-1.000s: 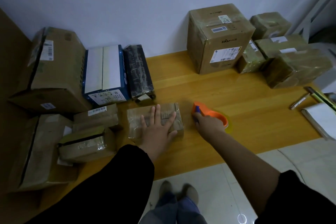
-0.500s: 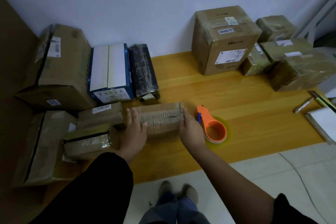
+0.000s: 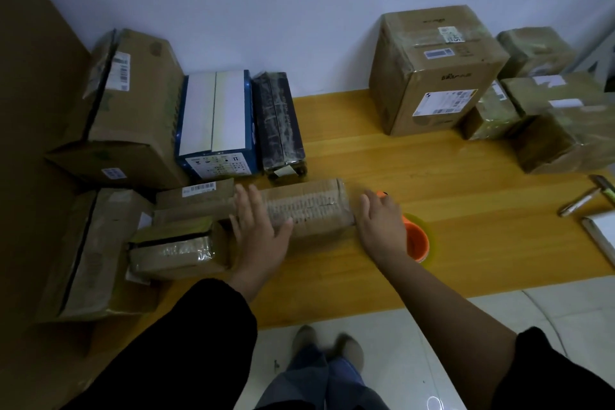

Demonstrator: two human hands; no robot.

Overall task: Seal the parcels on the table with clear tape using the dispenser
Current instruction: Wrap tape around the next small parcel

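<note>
So the parcel (image 3: 309, 210) being worked on lies longways mid-table, close to the front edge of the table (image 3: 416, 163). It's brown card with a ribbed or printed strip along the top that's too dim to read. The left hand (image 3: 259, 233) lies flat over its 9 o'clock end, fingers straight and loose, not gripping, so that end is hidden. The right hand (image 3: 382, 226) is up against the 3 o'clock end, fingers relaxed and holding nothing, though I can't tell if it actually touches the card. It covers most of the orange tape dispenser (image 3: 417, 245), which sits just beside the parcel at 3 o'clock with only its round rim and a bit of its tip showing. At 9 o'clock a labelled small box (image 3: 196, 196) is tight against the parcel behind the left hand. There's a taped box (image 3: 173, 253) at 8 o'clock and a long carton (image 3: 90, 253) beyond it, fading into shadow. At 11 to 12 o'clock a blue-and-white box (image 3: 216, 120) and a black wrapped parcel (image 3: 279, 120) leave only a thin gap. The big carton (image 3: 436, 70) at 1 o'clock stands well apart. The wrapped bundles (image 3: 562, 133) at 2 o'clock and the notebook (image 3: 602, 236) past the pens (image 3: 579, 201) are cut off by the frame. Bare wood runs from 12 to 3 o'clock, and the table's front edge passes close under both wrists at 6 o'clock.
</note>
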